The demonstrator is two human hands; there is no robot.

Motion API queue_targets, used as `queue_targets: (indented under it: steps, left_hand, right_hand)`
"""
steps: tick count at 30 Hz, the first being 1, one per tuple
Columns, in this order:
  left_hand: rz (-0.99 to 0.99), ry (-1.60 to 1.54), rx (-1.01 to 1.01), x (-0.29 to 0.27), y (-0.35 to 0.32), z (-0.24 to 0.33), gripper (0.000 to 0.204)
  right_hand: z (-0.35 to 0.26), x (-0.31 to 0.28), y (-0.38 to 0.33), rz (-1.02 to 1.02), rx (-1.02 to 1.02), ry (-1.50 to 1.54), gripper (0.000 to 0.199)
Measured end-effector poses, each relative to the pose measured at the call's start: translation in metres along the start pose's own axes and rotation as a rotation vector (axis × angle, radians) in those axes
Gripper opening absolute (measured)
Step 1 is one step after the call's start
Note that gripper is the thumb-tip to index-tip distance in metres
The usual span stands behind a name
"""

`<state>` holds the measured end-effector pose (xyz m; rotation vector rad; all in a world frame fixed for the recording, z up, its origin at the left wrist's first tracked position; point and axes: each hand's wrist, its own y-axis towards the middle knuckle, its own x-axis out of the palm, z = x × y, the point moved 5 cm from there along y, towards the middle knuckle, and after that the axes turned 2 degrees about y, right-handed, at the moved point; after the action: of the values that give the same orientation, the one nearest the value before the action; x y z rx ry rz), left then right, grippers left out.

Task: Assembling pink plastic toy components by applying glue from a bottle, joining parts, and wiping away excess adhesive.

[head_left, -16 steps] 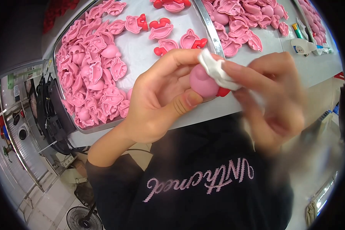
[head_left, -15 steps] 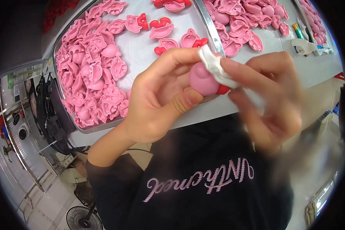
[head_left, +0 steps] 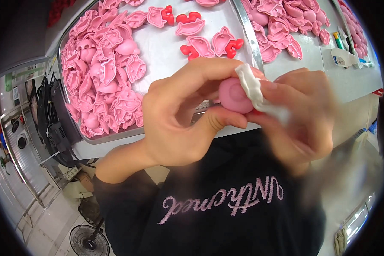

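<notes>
My left hand [head_left: 179,119] holds a round pink plastic piece [head_left: 234,96] between thumb and fingers, close under the camera. My right hand [head_left: 303,123], blurred by motion, presses a small white cloth [head_left: 251,87] against the right side of that piece. A bit of red shows under the pink piece. Both hands are raised above the table edge, in front of my dark sweater.
A metal tray [head_left: 166,51] on the table holds a heap of pink moulded pieces [head_left: 102,81] at the left and a few pink-and-red ones [head_left: 196,45]. A second tray [head_left: 281,25] of pink pieces lies to the right. A floor fan [head_left: 87,239] stands lower left.
The white cloth has shifted slightly over the pink piece as my right hand rubs. My left hand keeps the same hold.
</notes>
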<state>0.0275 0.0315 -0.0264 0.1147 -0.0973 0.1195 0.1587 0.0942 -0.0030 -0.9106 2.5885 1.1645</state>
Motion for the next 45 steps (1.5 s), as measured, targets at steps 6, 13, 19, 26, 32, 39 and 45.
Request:
queue_targets:
  steps: [6,13,19,26,32,39,45]
  left_hand:
    - [-0.031,0.193,0.154,-0.001,-0.007,0.004,0.035]
    - [-0.046,0.143,0.179,0.001,-0.007,0.002,0.037]
    - [-0.073,-0.006,0.027,0.001,-0.002,-0.006,0.034]
    - [-0.100,-0.276,-0.095,0.008,0.005,-0.012,0.055]
    - [0.034,-0.441,-0.208,0.008,0.002,-0.009,0.057]
    - [-0.103,0.076,-0.013,-0.005,-0.001,0.002,0.040]
    - [-0.129,0.205,0.025,-0.004,-0.001,-0.003,0.032]
  right_hand:
    - [-0.006,0.004,-0.003,-0.004,0.021,-0.031,0.040]
    - [-0.008,0.006,-0.002,-0.016,-0.027,-0.143,0.039]
    - [0.005,0.004,-0.001,-0.048,0.032,0.085,0.036]
    - [0.028,-0.005,-0.013,0.209,0.384,0.239,0.049]
    - [0.014,-0.009,-0.011,0.097,0.358,0.136,0.053]
    - [-0.006,0.000,0.014,-0.293,-0.087,-0.072,0.061]
    - [-0.011,0.001,0.007,-0.119,0.031,-0.198,0.043]
